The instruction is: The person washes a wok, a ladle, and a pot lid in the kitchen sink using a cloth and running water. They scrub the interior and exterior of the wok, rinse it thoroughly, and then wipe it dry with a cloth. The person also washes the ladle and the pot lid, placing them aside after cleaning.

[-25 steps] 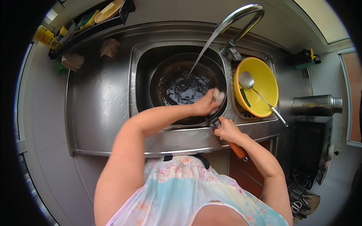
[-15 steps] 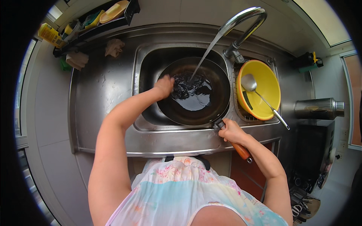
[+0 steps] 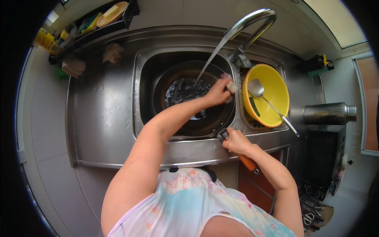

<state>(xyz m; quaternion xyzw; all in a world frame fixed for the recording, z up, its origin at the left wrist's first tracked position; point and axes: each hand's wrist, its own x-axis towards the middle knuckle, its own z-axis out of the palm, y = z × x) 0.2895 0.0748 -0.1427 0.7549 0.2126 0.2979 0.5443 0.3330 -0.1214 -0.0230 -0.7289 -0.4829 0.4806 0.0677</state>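
A dark wok (image 3: 166, 79) rests in the sink (image 3: 147, 65), with water pooled in its bottom. From the curved faucet (image 3: 258, 15) a stream falls into that pool. My left hand (image 3: 219, 94) reaches across to the wok's right inner wall, closed on a small, pale pinkish cloth (image 3: 230, 86) that is blurred by motion. My right hand (image 3: 238, 142) is wrapped round the wok's wooden handle (image 3: 248, 162) at the sink's front edge. The handle's tip sticks out below the hand.
Right of the sink, a yellow bowl (image 3: 275, 81) on a wire rack holds a metal spatula (image 3: 272, 104). A crumpled cloth (image 3: 113, 53) lies on the left drainboard (image 3: 98, 106). Sponges and a soap dish (image 3: 112, 15) sit on a back-left shelf. A steel flask (image 3: 327, 113) stands far right.
My left hand has swept from the wok's left side across to its right wall, and the cloth now shows. The wok has tilted slightly; my right hand keeps its hold on the handle.
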